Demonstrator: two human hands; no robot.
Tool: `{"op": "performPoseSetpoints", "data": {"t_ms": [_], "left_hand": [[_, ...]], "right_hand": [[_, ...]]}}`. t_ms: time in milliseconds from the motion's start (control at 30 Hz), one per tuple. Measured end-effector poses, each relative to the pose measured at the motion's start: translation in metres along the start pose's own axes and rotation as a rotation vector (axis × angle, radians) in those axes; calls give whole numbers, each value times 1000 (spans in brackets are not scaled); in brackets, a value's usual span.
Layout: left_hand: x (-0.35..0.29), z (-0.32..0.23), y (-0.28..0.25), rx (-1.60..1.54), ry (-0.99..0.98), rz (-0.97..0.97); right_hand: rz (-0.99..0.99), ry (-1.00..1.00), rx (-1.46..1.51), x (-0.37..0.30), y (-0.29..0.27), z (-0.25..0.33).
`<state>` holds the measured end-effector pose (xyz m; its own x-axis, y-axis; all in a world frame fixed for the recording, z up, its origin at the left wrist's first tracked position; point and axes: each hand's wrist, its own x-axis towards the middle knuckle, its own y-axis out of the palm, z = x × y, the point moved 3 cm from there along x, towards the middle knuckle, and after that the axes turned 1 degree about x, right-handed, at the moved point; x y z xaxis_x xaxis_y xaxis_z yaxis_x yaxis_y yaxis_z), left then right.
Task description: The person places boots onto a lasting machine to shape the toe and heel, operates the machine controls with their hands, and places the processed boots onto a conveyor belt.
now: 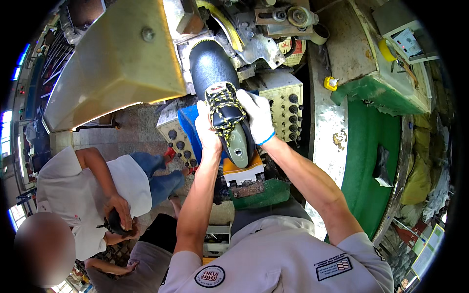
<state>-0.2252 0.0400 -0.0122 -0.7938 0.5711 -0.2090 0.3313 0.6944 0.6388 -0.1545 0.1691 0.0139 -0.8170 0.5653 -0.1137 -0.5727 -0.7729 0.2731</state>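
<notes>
A black leather shoe upper [210, 63] with yellow-and-black laces [225, 110] sits on a grey-green shoe last [238, 146], its toe pointing away from me into a metal machine. My left hand [208, 131] presses along the left side of the shoe by the laces. On the opposite side, my right hand [257, 116], in a white glove with a blue cuff, grips the upper near the collar. The fingers of both hands are partly hidden by the shoe. Below the last's heel end is an orange-and-white padded support [243, 172].
A large yellowish metal guard [112, 63] stands at left. Control panels with dark knobs [281, 110] flank the shoe. On the right, a green-lined surface [364, 161] holds a dark piece [382, 166]. At left a co-worker [105, 183] holds a dark shoe [117, 222].
</notes>
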Motion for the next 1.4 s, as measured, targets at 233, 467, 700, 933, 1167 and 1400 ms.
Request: {"op": "performPoseSetpoints", "data": {"t_ms": [233,467,700,933,1167,1400], "left_hand": [[-6,-7,11,12,38,19],[-18,-25,13,354,1,-200],[-85,-53,50,866,443,-265],[-100,-45,104,1237,513,-324],[-93,-28,114,1340,571,-525],[-100,-27,125,1340,587,-546]], "right_hand": [[-8,46,164,-2,2,-4],[-16,51,56,-8,-4,-6],[-125,104,235,-77,-97,3],[-301,162,137,-153,-173,3],[-258,285,229,-185,-204,-14],[-172,288,231,-177,-229,-6]]}}
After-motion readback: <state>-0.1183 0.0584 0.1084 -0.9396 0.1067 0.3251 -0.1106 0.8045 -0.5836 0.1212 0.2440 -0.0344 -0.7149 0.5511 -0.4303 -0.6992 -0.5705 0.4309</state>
